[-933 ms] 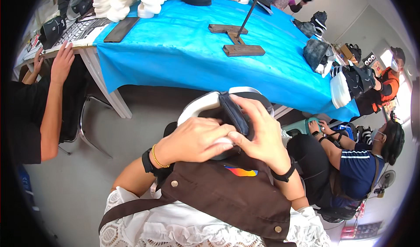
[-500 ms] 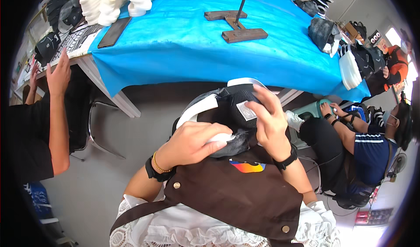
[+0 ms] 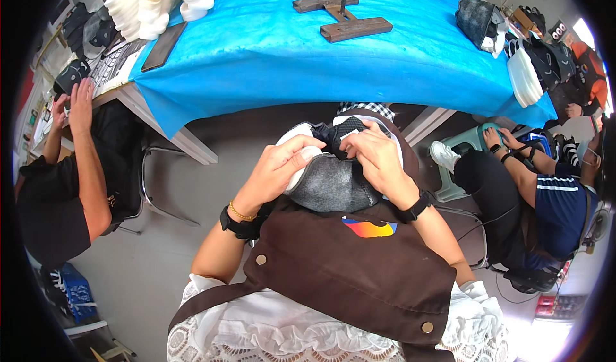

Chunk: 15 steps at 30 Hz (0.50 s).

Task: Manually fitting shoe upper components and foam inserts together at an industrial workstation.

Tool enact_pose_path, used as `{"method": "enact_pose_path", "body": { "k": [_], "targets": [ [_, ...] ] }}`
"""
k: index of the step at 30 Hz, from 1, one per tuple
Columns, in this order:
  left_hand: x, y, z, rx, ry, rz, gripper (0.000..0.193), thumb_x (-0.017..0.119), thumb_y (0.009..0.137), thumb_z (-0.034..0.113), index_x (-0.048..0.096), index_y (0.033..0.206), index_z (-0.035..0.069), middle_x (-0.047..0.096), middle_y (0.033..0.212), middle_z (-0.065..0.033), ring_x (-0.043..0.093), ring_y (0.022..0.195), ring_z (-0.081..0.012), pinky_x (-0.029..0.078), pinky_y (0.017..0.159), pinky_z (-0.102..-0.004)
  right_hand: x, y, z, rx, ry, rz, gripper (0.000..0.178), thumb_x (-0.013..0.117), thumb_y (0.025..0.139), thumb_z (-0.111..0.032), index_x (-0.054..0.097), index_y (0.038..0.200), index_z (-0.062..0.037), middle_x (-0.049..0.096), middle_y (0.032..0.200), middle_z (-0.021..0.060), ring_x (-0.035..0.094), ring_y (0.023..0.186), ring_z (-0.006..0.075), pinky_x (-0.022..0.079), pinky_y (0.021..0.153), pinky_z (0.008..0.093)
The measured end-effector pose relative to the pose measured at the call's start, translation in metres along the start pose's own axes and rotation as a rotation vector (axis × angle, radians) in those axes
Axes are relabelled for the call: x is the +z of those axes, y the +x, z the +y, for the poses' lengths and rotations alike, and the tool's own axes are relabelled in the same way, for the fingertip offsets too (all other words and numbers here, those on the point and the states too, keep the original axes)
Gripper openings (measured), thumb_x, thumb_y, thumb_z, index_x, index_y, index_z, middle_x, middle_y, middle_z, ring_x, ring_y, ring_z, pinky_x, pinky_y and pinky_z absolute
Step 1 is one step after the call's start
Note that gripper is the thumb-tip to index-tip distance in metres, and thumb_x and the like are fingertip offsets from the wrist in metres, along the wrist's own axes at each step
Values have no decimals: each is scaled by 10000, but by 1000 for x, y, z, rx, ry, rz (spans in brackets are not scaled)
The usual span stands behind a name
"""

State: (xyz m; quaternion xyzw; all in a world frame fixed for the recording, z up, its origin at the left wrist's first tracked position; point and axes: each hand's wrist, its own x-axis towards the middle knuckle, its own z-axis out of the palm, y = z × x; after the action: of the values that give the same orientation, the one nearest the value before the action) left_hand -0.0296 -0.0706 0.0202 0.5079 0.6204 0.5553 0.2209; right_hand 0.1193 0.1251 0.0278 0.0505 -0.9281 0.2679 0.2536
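Observation:
Above my lap is a dark grey, denim-like cap (image 3: 333,185) with a white inner band and black mesh lining showing at its opening. My left hand (image 3: 276,169) grips the cap's rim at the left, thumb and fingers pinched over the edge with something white under the thumb. On the other side, my right hand (image 3: 378,160) has its fingers closed on the black lining at the opening. A white label is partly visible next to those fingertips. The far side of the cap is partly hidden by my hands.
A table with a blue cover (image 3: 269,41) stands ahead, carrying an H-shaped wooden stand (image 3: 356,28), a dark board (image 3: 164,46) and white moulded stacks (image 3: 144,6). A grey cap (image 3: 478,25) lies at its right. One person (image 3: 58,189) sits left, another (image 3: 558,208) right.
The cap has tipped so its grey outer side faces me more. My right hand's fingers have come down and closed on the lining. My left hand still holds the rim.

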Motion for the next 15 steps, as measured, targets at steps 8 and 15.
{"method": "enact_pose_path", "body": {
  "k": [8, 15],
  "targets": [
    [-2, 9, 0, -114, -52, -6, 237, 551, 998, 198, 660, 1045, -7, 688, 981, -50, 608, 928, -96, 468, 852, -251, 6, 9, -37, 8, -242, 28, 169, 641, 873, -241, 678, 961, -102, 654, 822, 67, 650, 863, 264, 356, 1071, 556],
    [-5, 17, -11, -287, -93, -47, 185, 565, 953, 157, 635, 886, 0, 576, 762, 41, 496, 732, -22, 411, 646, -225, 6, 7, -35, -103, -276, 121, 114, 719, 816, -165, 684, 914, -117, 560, 719, 32, 588, 741, 215, 404, 1022, 466]
  ]
}}
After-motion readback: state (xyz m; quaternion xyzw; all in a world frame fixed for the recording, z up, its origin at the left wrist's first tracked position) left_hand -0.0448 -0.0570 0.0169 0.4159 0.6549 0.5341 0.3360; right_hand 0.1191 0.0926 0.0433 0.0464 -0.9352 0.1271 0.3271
